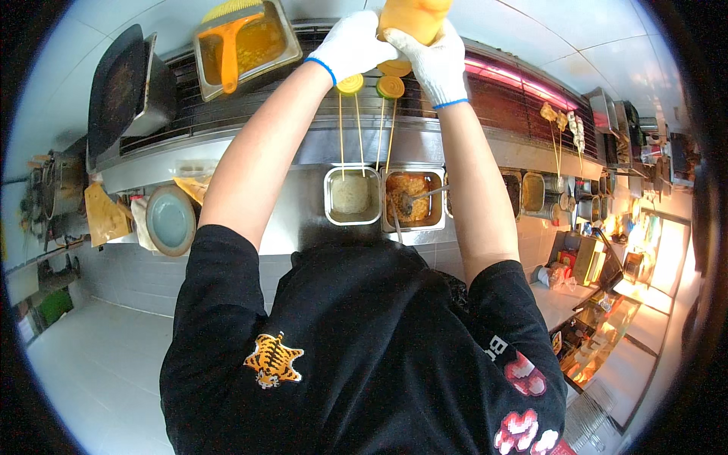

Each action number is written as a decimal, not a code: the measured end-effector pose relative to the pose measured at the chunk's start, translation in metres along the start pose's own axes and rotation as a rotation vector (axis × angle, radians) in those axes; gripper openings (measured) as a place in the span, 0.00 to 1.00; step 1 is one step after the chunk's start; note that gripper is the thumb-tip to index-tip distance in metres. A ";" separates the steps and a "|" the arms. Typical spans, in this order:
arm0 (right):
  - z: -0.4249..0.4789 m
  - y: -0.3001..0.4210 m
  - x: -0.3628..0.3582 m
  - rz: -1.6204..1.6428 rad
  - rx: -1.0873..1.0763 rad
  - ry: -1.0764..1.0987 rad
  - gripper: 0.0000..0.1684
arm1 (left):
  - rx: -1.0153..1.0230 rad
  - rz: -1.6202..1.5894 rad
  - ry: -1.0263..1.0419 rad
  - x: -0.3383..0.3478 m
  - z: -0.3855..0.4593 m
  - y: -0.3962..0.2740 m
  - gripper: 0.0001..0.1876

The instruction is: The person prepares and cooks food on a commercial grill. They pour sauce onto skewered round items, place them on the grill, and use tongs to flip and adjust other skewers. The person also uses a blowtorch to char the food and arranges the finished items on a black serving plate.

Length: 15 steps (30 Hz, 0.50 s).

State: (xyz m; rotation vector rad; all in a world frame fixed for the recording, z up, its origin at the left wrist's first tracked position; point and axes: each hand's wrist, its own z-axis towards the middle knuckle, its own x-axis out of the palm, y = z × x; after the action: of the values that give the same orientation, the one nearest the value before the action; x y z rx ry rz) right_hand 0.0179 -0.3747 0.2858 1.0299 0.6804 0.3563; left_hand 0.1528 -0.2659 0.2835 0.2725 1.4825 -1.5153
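Note:
Both my hands wear white knit gloves with blue cuffs. My left hand and my right hand grip a yellow container, which the picture's top edge cuts off. Beneath them runs a long grill rack. Two round yellow pieces with green rims and spiral tops, a left one and a right one, lie on the rack below my hands. Each is on a pair of wooden sticks pointing towards me. Another yellow round shows partly between my gloves.
At the left, an orange-handled brush rests across a metal tray of yellow liquid. Nearer me stand a pale-paste pan and a reddish sauce pan with utensils. Skewers lie on the right; a glowing heater runs behind.

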 end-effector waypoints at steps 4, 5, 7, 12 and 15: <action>-0.001 0.003 0.007 0.118 0.037 0.017 0.31 | 0.005 -0.025 -0.034 -0.001 -0.006 0.005 0.25; -0.001 0.003 0.009 0.156 0.050 0.018 0.30 | 0.010 -0.034 -0.043 -0.002 -0.007 0.007 0.25; 0.000 -0.004 0.010 0.165 0.045 0.027 0.30 | -0.027 -0.015 -0.012 -0.006 -0.009 0.002 0.25; -0.001 -0.010 0.011 0.220 0.059 0.055 0.30 | -0.029 -0.065 -0.045 -0.001 -0.013 0.012 0.27; -0.003 -0.002 0.009 0.251 0.081 0.090 0.30 | -0.044 -0.077 -0.037 0.006 -0.014 0.019 0.28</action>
State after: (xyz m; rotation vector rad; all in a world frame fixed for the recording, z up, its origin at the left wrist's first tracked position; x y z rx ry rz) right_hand 0.0225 -0.3680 0.2797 1.1850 0.6512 0.5998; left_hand 0.1572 -0.2528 0.2640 0.1617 1.5097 -1.5387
